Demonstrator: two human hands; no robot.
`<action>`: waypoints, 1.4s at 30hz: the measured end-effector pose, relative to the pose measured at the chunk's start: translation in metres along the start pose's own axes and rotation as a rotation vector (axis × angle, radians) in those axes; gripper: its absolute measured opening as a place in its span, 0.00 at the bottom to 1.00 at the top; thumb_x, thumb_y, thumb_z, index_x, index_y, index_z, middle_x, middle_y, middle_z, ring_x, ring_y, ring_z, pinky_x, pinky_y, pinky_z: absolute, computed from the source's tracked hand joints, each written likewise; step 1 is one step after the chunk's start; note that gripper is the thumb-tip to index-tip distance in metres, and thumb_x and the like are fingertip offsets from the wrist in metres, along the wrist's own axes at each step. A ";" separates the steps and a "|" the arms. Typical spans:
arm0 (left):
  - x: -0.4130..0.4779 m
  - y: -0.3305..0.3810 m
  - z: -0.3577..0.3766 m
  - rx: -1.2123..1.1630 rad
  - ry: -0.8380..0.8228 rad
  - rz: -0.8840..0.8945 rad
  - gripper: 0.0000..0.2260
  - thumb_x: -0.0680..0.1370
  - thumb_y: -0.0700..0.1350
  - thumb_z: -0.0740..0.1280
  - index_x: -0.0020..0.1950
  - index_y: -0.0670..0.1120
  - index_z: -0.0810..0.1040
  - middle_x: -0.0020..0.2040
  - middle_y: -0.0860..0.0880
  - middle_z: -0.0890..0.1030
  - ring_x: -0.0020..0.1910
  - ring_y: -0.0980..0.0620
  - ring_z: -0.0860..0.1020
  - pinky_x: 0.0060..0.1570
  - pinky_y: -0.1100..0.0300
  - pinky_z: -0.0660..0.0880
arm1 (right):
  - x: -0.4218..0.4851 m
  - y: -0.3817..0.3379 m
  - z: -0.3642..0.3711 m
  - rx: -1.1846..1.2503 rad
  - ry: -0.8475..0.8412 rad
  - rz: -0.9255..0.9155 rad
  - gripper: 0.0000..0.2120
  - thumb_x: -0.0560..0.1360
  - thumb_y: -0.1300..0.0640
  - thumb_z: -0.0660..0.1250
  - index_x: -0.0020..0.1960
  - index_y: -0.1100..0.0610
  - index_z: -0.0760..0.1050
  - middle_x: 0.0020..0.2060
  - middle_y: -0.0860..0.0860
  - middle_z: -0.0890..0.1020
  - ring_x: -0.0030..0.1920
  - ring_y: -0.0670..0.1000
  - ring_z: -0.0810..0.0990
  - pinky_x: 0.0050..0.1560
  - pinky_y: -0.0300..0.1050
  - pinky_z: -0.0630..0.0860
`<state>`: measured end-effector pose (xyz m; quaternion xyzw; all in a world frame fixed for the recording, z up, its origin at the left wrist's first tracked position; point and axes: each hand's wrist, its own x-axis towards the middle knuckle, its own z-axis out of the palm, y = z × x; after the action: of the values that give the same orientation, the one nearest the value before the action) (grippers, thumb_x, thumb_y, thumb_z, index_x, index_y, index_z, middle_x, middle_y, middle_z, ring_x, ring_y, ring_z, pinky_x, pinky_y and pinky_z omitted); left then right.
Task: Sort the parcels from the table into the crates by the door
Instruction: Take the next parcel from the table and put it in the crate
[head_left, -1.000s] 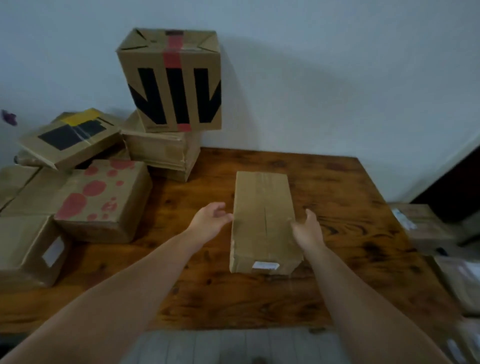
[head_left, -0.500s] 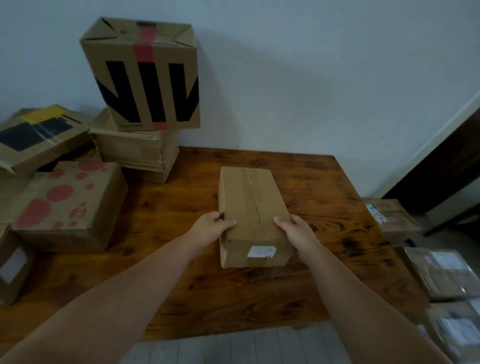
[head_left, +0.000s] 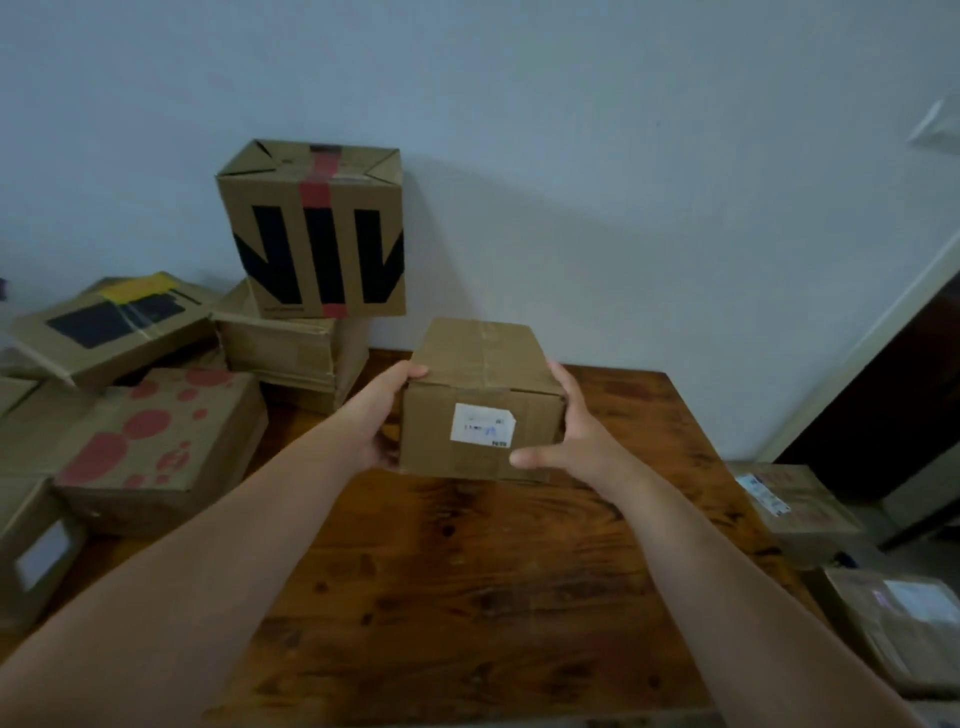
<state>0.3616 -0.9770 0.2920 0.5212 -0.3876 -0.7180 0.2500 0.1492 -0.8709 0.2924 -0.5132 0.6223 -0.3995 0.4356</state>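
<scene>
A long brown cardboard parcel (head_left: 480, 364) with a white label on its near end is held up above the wooden table (head_left: 467, 597). My left hand (head_left: 387, 410) grips its left side and my right hand (head_left: 569, 431) grips its right side, thumb under the near end. The parcel's near end is tipped up toward me. More parcels sit at the table's left: a box with red dots (head_left: 156, 447), a box with black stripes and red tape (head_left: 317, 234) stacked on a flat box (head_left: 291, 358), and a tilted box with a black patch (head_left: 114, 322).
A white wall runs behind the table. To the right, below table height, lie several labelled parcels (head_left: 795, 504) on the floor, with a dark doorway (head_left: 893, 405) beyond. Another box with a white label (head_left: 31, 556) sits at the table's near left edge.
Both hands closed on the long parcel's sides and lifted it off the table, tipping its labelled end up toward me. The view tilted upward.
</scene>
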 end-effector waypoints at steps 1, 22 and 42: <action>-0.002 0.004 -0.004 0.001 -0.001 -0.006 0.27 0.66 0.61 0.70 0.59 0.49 0.73 0.55 0.42 0.78 0.52 0.38 0.77 0.36 0.50 0.77 | 0.000 0.000 0.001 -0.076 -0.010 -0.030 0.64 0.59 0.58 0.82 0.75 0.38 0.38 0.67 0.41 0.63 0.66 0.44 0.65 0.61 0.42 0.67; -0.027 0.034 -0.029 0.307 -0.290 0.280 0.36 0.57 0.74 0.68 0.61 0.61 0.68 0.66 0.52 0.72 0.57 0.54 0.73 0.51 0.56 0.72 | 0.011 -0.036 -0.011 -0.187 0.179 -0.220 0.44 0.55 0.52 0.75 0.67 0.44 0.59 0.65 0.48 0.71 0.67 0.50 0.68 0.68 0.56 0.67; -0.012 0.018 -0.022 0.327 -0.218 0.370 0.42 0.57 0.55 0.78 0.69 0.57 0.66 0.54 0.47 0.82 0.51 0.46 0.82 0.52 0.46 0.77 | 0.020 -0.040 -0.029 0.446 0.133 -0.005 0.43 0.54 0.43 0.77 0.67 0.52 0.70 0.55 0.51 0.82 0.60 0.57 0.77 0.58 0.61 0.73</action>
<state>0.3859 -0.9848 0.3098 0.3946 -0.6115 -0.6401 0.2462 0.1311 -0.8952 0.3358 -0.3783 0.5446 -0.5612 0.4953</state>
